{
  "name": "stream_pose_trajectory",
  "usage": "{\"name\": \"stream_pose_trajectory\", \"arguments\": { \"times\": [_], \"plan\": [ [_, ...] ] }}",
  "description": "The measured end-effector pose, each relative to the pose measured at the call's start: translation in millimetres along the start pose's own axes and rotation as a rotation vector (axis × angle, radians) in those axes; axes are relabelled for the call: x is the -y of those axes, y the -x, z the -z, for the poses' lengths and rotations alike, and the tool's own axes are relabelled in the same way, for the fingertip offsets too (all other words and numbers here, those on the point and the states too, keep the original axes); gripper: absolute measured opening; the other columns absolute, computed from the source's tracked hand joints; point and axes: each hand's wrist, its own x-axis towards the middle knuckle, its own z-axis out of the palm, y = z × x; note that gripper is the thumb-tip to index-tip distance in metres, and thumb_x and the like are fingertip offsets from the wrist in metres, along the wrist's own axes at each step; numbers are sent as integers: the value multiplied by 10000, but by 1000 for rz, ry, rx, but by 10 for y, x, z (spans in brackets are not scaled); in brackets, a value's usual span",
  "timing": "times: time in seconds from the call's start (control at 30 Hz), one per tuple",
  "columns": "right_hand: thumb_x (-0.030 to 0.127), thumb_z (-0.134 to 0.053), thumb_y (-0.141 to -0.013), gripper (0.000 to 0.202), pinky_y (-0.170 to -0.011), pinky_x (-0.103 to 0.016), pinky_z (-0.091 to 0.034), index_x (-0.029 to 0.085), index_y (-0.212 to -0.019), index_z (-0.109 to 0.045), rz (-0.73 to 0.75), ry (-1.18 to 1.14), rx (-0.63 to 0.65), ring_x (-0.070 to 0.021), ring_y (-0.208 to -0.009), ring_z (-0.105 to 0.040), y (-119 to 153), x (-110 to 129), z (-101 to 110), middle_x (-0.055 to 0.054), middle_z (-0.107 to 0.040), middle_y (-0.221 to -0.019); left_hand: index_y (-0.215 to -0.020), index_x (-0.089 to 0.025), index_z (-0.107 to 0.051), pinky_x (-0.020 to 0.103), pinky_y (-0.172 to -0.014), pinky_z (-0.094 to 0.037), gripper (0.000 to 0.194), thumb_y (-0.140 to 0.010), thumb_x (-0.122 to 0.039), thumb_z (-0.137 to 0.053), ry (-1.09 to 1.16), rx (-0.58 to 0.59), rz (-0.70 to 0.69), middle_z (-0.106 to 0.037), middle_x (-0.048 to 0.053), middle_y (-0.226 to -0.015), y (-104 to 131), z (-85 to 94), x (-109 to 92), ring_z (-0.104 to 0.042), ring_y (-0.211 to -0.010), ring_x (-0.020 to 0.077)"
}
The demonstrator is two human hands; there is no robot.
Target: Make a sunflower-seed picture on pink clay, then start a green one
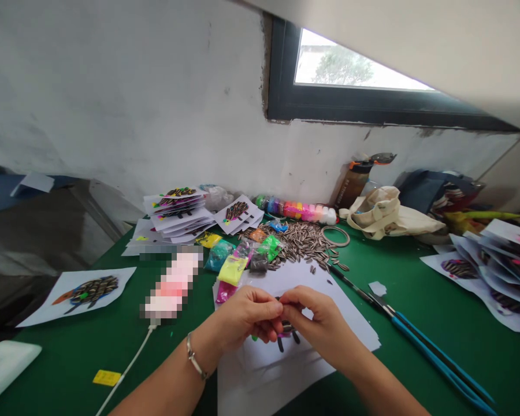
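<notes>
In the head view, I see the left hand [253, 316] and right hand [315, 316] with thumbs and forefingers pressed together, tips meeting; I can't tell what is pinched. Just below those fingertips, partly hidden, lies a striped-seed figure with dark legs [288, 328] on white paper sheets [346, 329]. Beyond the fingers sits a heap of striped seeds [301, 242]. I'd pinch lightly and keep both wrists off the figure.

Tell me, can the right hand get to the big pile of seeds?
Probably yes: the seeds lie just beyond the right hand, with mostly flat white paper between. Its fingertips are up against the left hand, though.
</notes>
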Motion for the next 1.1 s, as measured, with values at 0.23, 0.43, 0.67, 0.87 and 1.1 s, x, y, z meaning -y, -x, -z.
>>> {"name": "stream_pose_trajectory", "arguments": {
  "times": [0.23,0.43,0.67,0.87,1.1],
  "plan": [
    [175,-585,-878,117,-656,-244,-450,207,-814,-678,41,25,-19,-131,-697,-586,-3,0,22,-4,-637,-755,-697,-117,-690,188,-490,-417,410,-672,-512,-796,0,-25,8,-678,41,-643,0,-10,-16,-583,-486,85],
    [170,-563,-895,148,-660,-246,-454,219,-844,-692,42,41,15,-134,-710,-592,7,-14,22,-8,-642,-776,-672,-122,-680,179,-477,-403,352,-672,-455,-793,-21,-28,21,-665,31,-622,7,-25,-41,-574,-485,82],
    [130,-554,-880,153,-619,-234,-418,209,-784,-643,41,110,29,-127,-678,-563,11,2,17,7,-620,-735,-628,-129,-673,190,-453,-365,234,-646,-344,-762,-56,-61,37,-656,18,-580,-15,-24,-31,-558,-453,85],
    [159,-501,-935,170,-660,-240,-436,208,-857,-643,76,146,46,-132,-723,-570,26,-5,18,-15,-604,-806,-680,-128,-696,190,-511,-419,340,-669,-457,-782,-71,-60,20,-681,34,-655,-8,-16,-21,-596,-522,92],
    [184,-462,-964,195,-672,-250,-438,214,-903,-646,132,196,47,-142,-734,-564,32,-9,10,-29,-609,-821,-667,-127,-685,190,-506,-407,344,-649,-455,-787,-72,-63,1,-659,20,-626,-5,-23,-38,-568,-493,80]
  ]
}}
